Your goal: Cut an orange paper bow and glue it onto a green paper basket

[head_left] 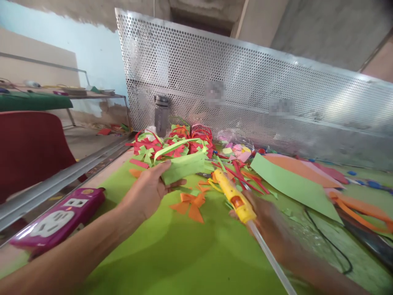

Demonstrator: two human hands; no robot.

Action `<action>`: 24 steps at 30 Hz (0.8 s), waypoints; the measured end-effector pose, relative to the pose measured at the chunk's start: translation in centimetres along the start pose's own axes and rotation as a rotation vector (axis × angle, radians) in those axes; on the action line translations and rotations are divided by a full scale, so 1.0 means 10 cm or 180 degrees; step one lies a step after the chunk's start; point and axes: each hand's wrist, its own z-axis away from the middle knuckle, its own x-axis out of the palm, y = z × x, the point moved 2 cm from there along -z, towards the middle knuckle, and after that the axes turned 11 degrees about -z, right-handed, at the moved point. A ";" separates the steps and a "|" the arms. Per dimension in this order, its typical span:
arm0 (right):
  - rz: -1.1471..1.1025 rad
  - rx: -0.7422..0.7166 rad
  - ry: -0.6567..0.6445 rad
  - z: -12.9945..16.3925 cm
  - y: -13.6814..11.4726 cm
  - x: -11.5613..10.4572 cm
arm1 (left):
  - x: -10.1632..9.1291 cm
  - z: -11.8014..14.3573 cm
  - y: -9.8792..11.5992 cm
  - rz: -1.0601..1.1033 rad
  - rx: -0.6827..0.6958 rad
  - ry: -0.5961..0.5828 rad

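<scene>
Light green paper forms a handled basket (pixel 184 167) in the left hand (pixel 155 184), which pinches its near left end, at 12 o'clock from an orange bow (pixel 194 200) lying on the worktop (pixel 153 254). At 3 o'clock, the blurred right hand (pixel 262 217) grips a yellow glue gun (pixel 229 188), its clear glue stick (pixel 270 256) trailing toward 5 o'clock. At 9 o'clock lies a purple power strip (pixel 61 221).

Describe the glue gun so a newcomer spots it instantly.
Find the tall perforated metal screen, then the green tabletop before it. The right hand holds the glue gun: unlike the red paper strips beyond, it's chunky, yellow and trails a translucent stick.
</scene>
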 end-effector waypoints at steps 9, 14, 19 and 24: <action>0.2039 0.0873 -0.0620 -0.29 0.52 -0.17 | -0.06 -0.10 0.00 -0.0018 0.0301 -0.0039; 0.1821 0.0847 -0.0806 -0.19 0.62 -0.16 | -0.07 -0.10 -0.04 -0.0067 0.0183 -0.0026; 0.1505 0.0628 -0.0840 -0.16 0.66 -0.23 | -0.09 -0.15 -0.04 -0.0168 0.0183 0.0043; 0.1341 0.0307 -0.0399 -0.38 0.34 -0.25 | -0.11 -0.18 -0.01 -0.0231 0.0376 0.0047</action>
